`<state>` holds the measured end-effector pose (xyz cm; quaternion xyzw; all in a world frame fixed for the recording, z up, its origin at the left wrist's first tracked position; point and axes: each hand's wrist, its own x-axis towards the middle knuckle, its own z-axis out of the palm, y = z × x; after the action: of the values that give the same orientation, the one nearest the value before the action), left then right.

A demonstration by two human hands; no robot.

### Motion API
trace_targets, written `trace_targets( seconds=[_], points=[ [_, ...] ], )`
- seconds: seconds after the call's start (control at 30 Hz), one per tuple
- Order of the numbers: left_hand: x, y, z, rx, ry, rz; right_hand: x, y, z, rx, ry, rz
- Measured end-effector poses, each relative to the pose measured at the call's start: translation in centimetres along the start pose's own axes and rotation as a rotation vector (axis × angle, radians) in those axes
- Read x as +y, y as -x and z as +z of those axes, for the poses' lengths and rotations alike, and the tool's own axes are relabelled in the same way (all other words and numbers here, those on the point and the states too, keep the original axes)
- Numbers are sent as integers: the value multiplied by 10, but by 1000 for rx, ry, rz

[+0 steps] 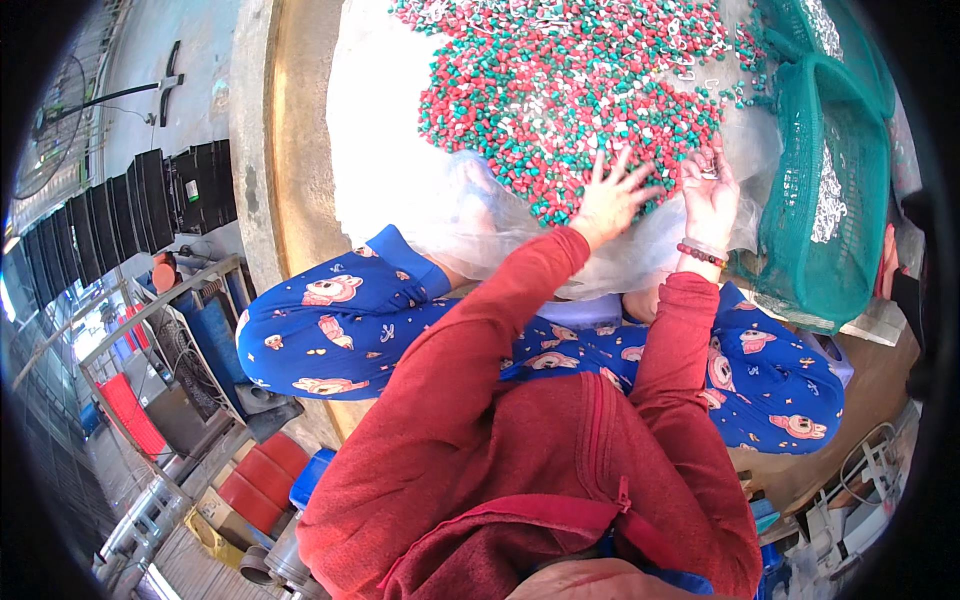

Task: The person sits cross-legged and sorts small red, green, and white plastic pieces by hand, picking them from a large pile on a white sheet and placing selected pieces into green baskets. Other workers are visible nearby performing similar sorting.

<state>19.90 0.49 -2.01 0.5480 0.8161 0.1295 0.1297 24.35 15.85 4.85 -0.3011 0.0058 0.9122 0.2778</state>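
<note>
Perhaps red-and-green pieces (545, 125) could be scattered by hard sweeping of the splayed left hand (610, 203); any grip in the curled right hand (710, 198) cannot be told.

From far, I can read no writing: the pale label (192, 190) on the black stack (151, 203) is too small.

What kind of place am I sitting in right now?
Probably a small workshop or factory: countless small red, green and white pieces lie spread out, a green mesh basket stands beside them, and what looks like a red drum sits behind.
</note>
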Motion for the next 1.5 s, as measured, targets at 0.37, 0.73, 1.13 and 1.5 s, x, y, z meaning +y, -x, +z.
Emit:
trace_targets(
  seconds=[0.37,0.73,1.13,1.5],
  points=[
    [-157,18,-34,205,-287,-223,-13,-1,-4,83,45,-104],
    [-195,-13,-104,-271,88,-577,1,-14,12,105,445,-212],
    [-345,-60,-138,244,48,-1046,15,-119,89,-138,1309,-53],
    [-365,-116,-114,528,207,-811,135,-197,87,-629,2243,-516]
  ],
)
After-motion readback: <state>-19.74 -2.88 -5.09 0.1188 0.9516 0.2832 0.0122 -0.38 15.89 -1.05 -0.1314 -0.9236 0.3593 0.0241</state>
